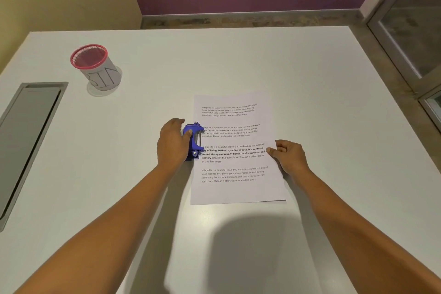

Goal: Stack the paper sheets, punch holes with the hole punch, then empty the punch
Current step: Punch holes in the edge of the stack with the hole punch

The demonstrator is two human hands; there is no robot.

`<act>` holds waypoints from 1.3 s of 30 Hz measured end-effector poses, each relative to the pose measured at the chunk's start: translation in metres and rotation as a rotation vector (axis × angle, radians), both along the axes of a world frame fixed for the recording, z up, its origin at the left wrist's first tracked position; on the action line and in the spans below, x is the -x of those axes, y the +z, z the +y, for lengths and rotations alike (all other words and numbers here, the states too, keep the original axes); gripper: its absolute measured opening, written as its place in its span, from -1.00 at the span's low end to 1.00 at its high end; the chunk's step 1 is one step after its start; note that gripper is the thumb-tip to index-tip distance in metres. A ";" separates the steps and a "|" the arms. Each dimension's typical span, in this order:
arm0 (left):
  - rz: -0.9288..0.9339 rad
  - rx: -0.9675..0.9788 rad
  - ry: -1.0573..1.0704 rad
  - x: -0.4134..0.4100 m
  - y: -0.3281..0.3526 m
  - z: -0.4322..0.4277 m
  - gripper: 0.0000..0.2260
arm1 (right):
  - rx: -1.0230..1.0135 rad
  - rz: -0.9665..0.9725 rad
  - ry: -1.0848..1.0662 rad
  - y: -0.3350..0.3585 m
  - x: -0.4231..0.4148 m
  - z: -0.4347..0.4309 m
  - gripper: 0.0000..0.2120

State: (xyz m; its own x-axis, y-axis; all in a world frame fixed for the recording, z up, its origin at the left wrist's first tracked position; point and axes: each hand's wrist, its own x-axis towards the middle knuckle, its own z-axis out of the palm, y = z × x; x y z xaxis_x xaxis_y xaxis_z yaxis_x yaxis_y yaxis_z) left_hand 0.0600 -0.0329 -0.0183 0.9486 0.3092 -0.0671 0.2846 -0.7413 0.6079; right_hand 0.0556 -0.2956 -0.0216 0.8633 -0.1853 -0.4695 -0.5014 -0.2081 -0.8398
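A stack of white printed paper sheets [235, 188] lies flat on the white table [310, 74], edges aligned. A blue hole punch [194, 138] sits at the stack's left edge, its jaws over the paper margin. My left hand [172, 144] lies over the punch's handle, thumb curled round its near side, fingers bent over the far side. My right hand [288, 156] pinches the stack's right edge, thumb on top of the sheets, and holds it in place.
A small bin [96, 68] with a red mesh rim and a paper label stands at the table's back left. A grey recessed cable hatch [28, 131] runs along the left edge. Floor and a glass door lie past the right edge.
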 end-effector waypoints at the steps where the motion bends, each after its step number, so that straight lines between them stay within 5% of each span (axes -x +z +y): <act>1: 0.019 -0.028 -0.025 -0.001 -0.001 0.000 -0.62 | 0.006 -0.001 0.001 0.000 0.000 0.000 -0.76; 5: 0.094 -0.094 -0.138 -0.006 -0.006 0.002 -0.55 | -0.001 -0.002 0.003 0.000 0.001 0.001 -0.76; 11: 0.127 0.293 -0.065 -0.005 -0.010 -0.006 -0.56 | 0.010 0.006 0.008 -0.001 0.001 0.001 -0.79; 18: 0.100 0.383 0.023 -0.005 -0.015 -0.013 -0.58 | 0.052 -0.003 0.024 -0.003 0.000 0.001 -0.81; 39: -0.037 0.063 -0.075 -0.036 -0.003 0.003 -0.61 | 0.446 -0.124 -0.083 -0.004 -0.013 0.012 -0.78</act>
